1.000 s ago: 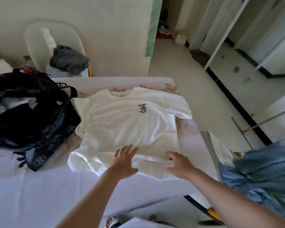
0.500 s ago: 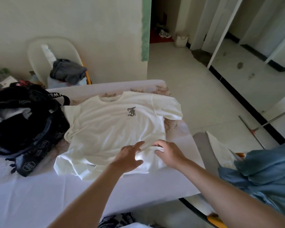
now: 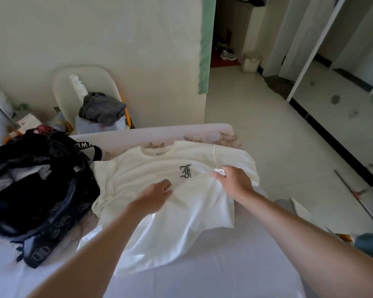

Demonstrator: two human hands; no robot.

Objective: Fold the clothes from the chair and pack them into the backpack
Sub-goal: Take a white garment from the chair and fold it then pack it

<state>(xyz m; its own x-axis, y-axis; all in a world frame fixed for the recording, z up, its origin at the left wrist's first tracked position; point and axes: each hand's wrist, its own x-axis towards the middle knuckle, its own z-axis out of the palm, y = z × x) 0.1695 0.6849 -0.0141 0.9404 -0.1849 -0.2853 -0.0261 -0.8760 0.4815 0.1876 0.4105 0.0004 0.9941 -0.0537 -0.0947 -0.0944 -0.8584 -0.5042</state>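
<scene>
A white T-shirt (image 3: 151, 168) with a dark letter on the chest lies face up on the table (image 3: 202, 276). Its hem is lifted and carried up over the chest. My left hand (image 3: 157, 193) grips the hem near the shirt's middle. My right hand (image 3: 233, 179) pinches the hem at the right, just beside the letter. A black backpack (image 3: 41, 190) lies open at the left, its edge against the shirt's left sleeve, with pale clothes inside. Behind the table, a cream chair (image 3: 60, 87) carries a grey garment (image 3: 101, 109).
The table's far edge runs close to the wall and the chair. Blue cloth (image 3: 368, 244) hangs at the right edge. A long-handled tool (image 3: 353, 194) lies on the tiled floor to the right. Clutter and a box (image 3: 28, 122) sit far left behind the backpack.
Both hands have taken hold of the shirt's hem and carried it from the near table edge up toward the chest. The view has shifted closer.
</scene>
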